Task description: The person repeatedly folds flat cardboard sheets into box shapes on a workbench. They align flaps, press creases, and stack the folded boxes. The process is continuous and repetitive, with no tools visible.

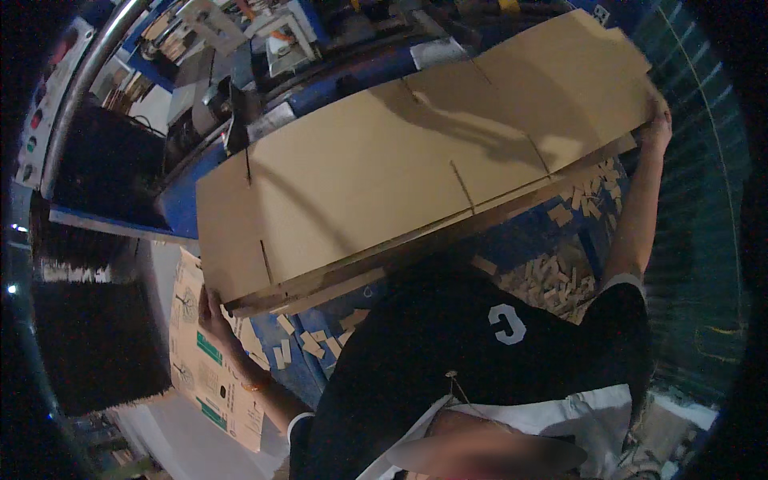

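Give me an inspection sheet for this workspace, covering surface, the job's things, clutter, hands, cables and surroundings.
Surface: blue machine bed under the cardboard, mostly hidden.
Job's things: stack of flat brown cardboard sheets, held level at both ends; the top sheet shows slots and fold lines.
Clutter: many small cardboard offcuts scattered on the blue surface below the stack; a printed flat carton lies at lower left.
Hands: left hand grips the lower left corner of the stack; right hand grips its far right end.
Cables: a thin dark cable at upper left.
Surroundings: blue machinery behind; dim room, dark patterned floor at right.
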A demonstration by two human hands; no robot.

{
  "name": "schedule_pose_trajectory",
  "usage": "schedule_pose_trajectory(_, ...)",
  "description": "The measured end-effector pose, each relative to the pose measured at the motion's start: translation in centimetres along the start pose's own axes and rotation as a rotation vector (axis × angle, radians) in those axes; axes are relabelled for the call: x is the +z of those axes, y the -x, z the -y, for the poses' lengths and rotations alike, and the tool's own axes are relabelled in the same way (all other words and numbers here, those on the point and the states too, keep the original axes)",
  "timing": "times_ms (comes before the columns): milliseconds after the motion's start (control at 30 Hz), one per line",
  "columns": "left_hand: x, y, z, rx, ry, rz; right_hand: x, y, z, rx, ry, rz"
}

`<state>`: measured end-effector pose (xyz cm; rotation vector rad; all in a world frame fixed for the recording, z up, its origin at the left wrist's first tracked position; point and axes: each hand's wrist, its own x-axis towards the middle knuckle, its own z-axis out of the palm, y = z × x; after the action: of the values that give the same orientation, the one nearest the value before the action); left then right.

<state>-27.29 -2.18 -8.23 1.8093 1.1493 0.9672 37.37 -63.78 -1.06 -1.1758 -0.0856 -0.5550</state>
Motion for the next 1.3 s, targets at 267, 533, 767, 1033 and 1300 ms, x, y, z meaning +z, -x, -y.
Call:
schedule_pose_trajectory(267,5.6,1.9,-4.7,-0.216,0.855,-0.108,10.7,22.8,10.4,-0.583,0.490,0.399)
schedule_pose_trajectory(533,12.3,8.9,-9.6,0.803,-0.121,0.200,13.4,37.0,4.5,-1.140,0.644,1.438)
schedule_pose_trajectory(767,15.3,9.3,-11.9,0.964,-0.577,0.822,12.8,38.2,2.2,-1.008,0.709,1.516)
schedule_pose_trajectory(1033,16.1,5.6,-11.6,1.030,-0.401,0.567,18.8,35.2,-0.1,-1.036,0.784,1.525)
schedule_pose_trajectory(1300,20.1,-4.1,-11.5,1.145,-0.208,0.413,27.9,32.4,-7.0,-0.814,0.770,1.692)
